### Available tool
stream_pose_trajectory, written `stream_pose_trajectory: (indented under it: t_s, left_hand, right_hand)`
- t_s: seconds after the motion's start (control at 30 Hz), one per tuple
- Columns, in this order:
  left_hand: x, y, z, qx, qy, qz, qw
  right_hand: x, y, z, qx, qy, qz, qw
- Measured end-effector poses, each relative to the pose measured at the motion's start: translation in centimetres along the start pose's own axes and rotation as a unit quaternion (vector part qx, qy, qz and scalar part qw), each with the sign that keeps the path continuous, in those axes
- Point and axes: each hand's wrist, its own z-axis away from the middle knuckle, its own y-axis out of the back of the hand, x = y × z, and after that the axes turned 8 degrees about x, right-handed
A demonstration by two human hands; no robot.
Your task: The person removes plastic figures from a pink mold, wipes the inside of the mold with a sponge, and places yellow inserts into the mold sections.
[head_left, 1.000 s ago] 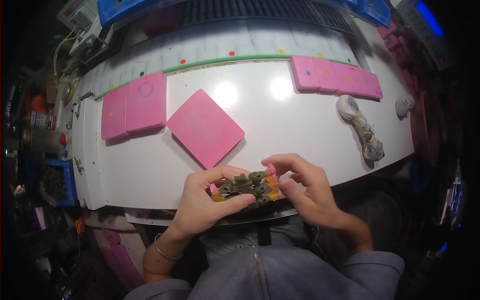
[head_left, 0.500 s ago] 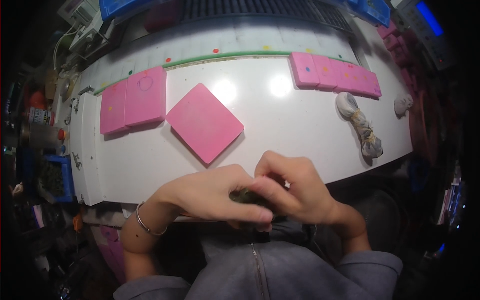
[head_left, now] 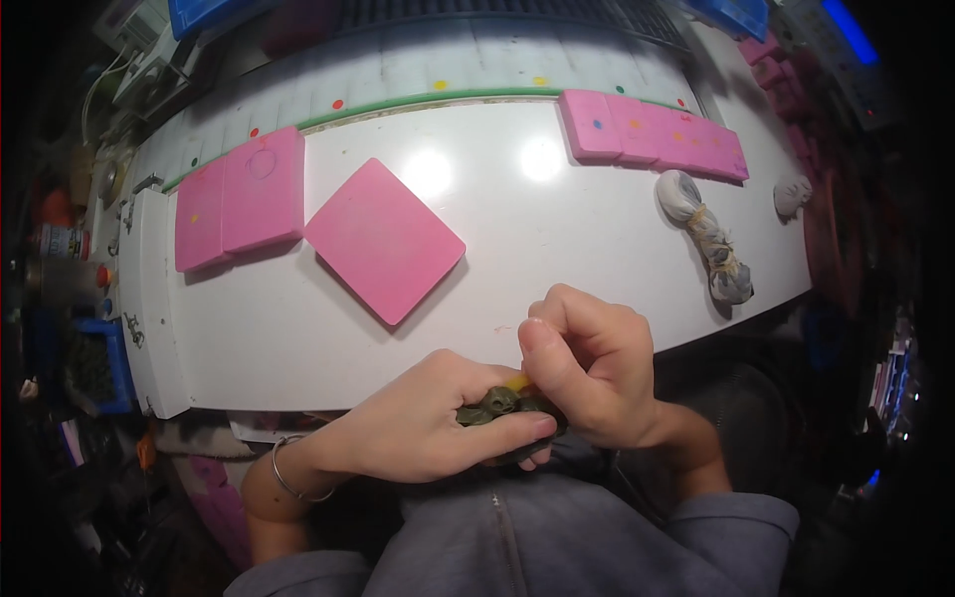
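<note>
My left hand (head_left: 423, 418) is wrapped around a dark green moulded piece (head_left: 499, 401) with a sculpted, rounded surface. Its thumb lies across the near side, and fingers and palm hide much of the piece. Right beside it my right hand (head_left: 597, 373) is closed, thumb against the curled forefinger. A small yellow bit (head_left: 517, 382) shows between the two hands, touching the green piece or just above it; which hand holds it I cannot tell. Whatever the right fingers pinch is hidden. Both hands are at the table's near edge, over my lap.
On the white table (head_left: 477, 229) lies a pink block (head_left: 386, 241), turned cornerwise. Two pink blocks (head_left: 261, 189) stand back left, and a row of pink blocks (head_left: 632, 131) back right. A tied grey-white cloth bundle (head_left: 706, 234) and a small pale lump (head_left: 792, 197) lie right.
My right hand has turned and drawn slightly right and up, away from the left. More of the green piece and the yellow bit now show. The view has shifted slightly.
</note>
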Motion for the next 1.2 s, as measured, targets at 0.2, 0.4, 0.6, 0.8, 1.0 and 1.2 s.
stream_pose_trajectory:
  t_s: [0.2,0.4,0.6,0.8,1.0,1.2]
  left_hand:
    - [0.2,-0.2,0.4,0.031,0.016,0.063,0.997]
    - [0.4,-0.5,0.3,0.035,-0.023,0.043,0.998]
    - [-0.2,-0.8,0.5,0.067,0.019,0.094,0.993]
    - [-1.5,-0.5,-0.7,0.095,-0.034,0.078,0.992]
    - [-1.4,-0.1,-1.2,0.125,-0.021,0.053,0.99]
    - [-0.4,0.5,-1.2,0.127,0.013,0.05,0.991]
  right_hand:
    - [0.4,-0.9,0.1,0.071,0.013,-0.062,0.995]
    - [0.6,-0.6,-0.1,0.136,-0.013,-0.126,0.983]
    - [0.8,-0.4,-1.2,0.138,-0.026,-0.174,0.975]
    - [2.1,-0.4,-2.4,0.203,-0.013,-0.119,0.972]
    - [3.3,-0.5,-3.2,0.262,0.008,-0.113,0.958]
    - [3.7,-0.7,-3.7,0.283,0.042,-0.123,0.95]
